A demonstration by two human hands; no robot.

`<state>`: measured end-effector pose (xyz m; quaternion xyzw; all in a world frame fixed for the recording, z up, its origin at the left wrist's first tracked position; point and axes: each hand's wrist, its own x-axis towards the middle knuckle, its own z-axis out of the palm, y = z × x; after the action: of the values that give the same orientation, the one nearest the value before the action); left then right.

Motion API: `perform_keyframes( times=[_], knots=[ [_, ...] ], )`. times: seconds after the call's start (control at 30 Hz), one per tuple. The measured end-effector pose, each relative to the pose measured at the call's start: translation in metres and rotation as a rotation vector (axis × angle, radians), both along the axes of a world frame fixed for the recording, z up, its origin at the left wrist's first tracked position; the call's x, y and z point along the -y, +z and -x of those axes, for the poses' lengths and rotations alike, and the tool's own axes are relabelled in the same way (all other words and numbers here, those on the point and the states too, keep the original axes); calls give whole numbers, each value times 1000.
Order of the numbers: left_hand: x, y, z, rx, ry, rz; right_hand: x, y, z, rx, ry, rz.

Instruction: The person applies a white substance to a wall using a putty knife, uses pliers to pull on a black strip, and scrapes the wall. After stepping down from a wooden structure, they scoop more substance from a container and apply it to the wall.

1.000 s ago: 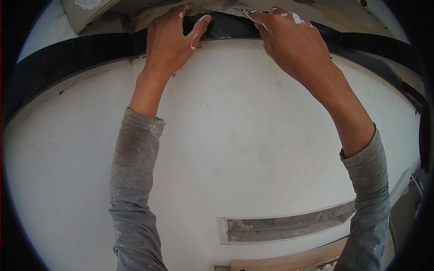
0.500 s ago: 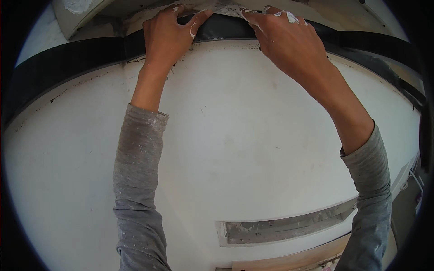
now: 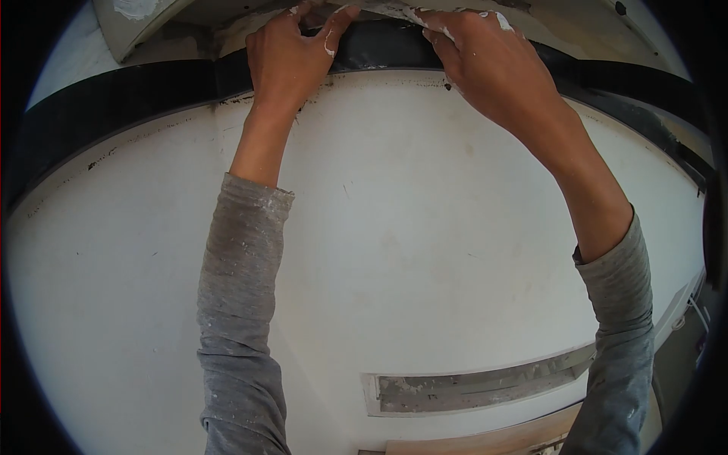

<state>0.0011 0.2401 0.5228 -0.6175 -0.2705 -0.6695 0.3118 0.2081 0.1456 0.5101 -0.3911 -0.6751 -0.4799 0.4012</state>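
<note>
Both of my hands reach over the black edge band (image 3: 390,47) at the top of the head view. My left hand (image 3: 292,57) has its thumb raised toward a thin greyish-white piece (image 3: 371,10); its fingertips are partly cut off by the frame. Across from it, my right hand (image 3: 493,61) is closed, with bent fingers at the other end of that piece. What kind of thing it is I cannot make out. White paste-like smears mark the thumb and fingers of both hands.
Below the band spreads a large white panel (image 3: 379,227) with dark specks along its upper border. A rectangular recess (image 3: 470,388) lies low in it, above a wooden strip (image 3: 485,434). A pale box-like part (image 3: 140,23) with a white smear stands upper left.
The view has shifted slightly, so most things sit a little lower and to the right. Both hands stay at the black band; my right fingers look slightly more curled.
</note>
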Motion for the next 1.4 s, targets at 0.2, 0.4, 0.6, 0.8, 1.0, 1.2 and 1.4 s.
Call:
perform_keyframes(
  times=[0.2,0.4,0.6,0.8,1.0,1.2,1.4],
  knots=[
    [26,-6,-18,103,-51,-19,26,5,9,-41,189,232],
    [17,-1,-11,92,-44,80,4,-5,9,6,35,40],
    [1,1,2,-12,31,17,-27,-18,3,-10,-64,-152],
    [-6,1,1,-41,179,-127,-35,-16,-15,61,40,-305],
    [2,4,3,-119,256,44,-34,-20,-12,73,-14,-308],
    [-9,9,9,-105,258,52,-20,-26,6,15,-96,-248],
    [15,5,-9,-54,199,96,4,-28,5,33,-107,-112]
  ],
)
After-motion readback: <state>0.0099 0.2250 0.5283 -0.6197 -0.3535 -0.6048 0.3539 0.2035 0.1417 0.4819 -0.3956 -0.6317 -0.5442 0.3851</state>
